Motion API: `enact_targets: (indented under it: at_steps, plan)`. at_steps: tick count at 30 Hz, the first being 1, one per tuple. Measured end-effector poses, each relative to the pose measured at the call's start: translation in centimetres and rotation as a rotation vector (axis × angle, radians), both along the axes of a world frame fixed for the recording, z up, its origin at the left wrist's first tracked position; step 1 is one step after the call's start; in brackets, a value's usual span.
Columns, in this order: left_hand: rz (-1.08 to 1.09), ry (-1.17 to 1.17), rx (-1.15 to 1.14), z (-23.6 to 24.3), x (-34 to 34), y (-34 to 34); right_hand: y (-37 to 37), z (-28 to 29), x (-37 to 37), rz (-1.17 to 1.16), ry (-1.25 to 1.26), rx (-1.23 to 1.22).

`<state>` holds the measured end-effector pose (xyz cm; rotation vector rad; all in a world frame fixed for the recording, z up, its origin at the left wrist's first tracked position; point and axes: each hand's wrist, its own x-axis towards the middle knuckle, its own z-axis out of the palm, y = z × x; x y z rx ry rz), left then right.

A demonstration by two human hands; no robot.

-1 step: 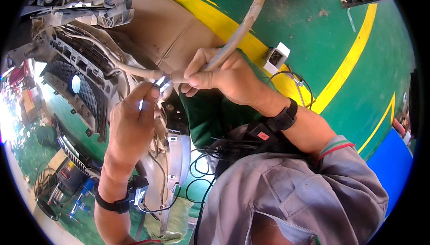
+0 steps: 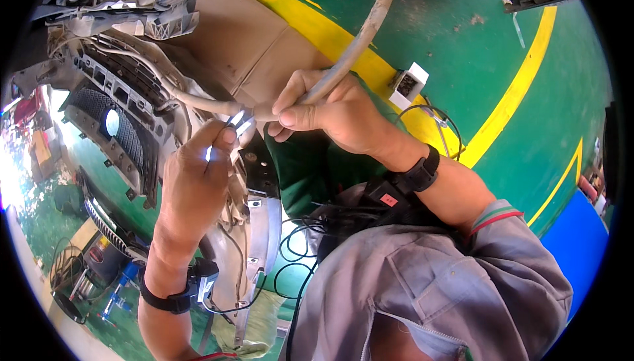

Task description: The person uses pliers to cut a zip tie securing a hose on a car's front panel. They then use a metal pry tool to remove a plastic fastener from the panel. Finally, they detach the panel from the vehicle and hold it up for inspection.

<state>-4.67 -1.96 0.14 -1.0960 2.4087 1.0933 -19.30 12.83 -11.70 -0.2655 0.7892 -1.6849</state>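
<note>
Green floor [image 2: 449,41]: I note the tan cable [image 2: 357,49] running left-to-right, gripped by right hand [image 2: 338,117]; beside it, left hand [image 2: 195,186] pinches a bright tool [image 2: 236,119].

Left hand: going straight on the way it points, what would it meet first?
Likely the tan hose, just past the shiny item that the left hand pinches, though depth is unclear.

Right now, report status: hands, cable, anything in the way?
Left hand pinching a small shiny piece by the tan cable. Right hand gripping the cable. Black wires below, clear of both hands.
</note>
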Motion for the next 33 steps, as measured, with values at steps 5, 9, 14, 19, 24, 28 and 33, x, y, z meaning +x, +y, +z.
enact_targets:
  at_steps: [5, 9, 14, 19, 24, 28, 33]
  plan:
    - [-0.150, -0.070, -0.304, -0.4, -0.3, 0.5, 0.3, -0.4, -0.5, 0.036, 0.047, -0.016]
    - [-0.381, -0.240, -0.538, 0.4, -2.8, 1.1, 0.7, -1.0, -0.9, 0.040, 0.080, 0.013]
    - [-0.162, -0.158, -0.248, -1.5, -2.6, -0.4, 0.9, -0.4, -1.3, 0.057, 0.062, 0.063]
    - [-0.007, -0.259, 0.048, -1.6, -3.0, -1.5, 0.6, -0.7, -1.4, 0.052, 0.054, 0.042]
    - [-0.333, -0.288, -0.382, -1.0, -4.8, -0.7, 0.4, -0.6, -1.9, 0.016, 0.132, 0.064]
    - [-0.144, -0.215, -0.094, -2.1, -3.6, -1.8, 0.6, -0.8, -2.0, 0.050, 0.141, 0.039]
    - [-0.082, -0.199, 0.038, -2.7, -3.0, -2.2, 0.7, -1.0, -1.9, 0.060, 0.136, 0.034]
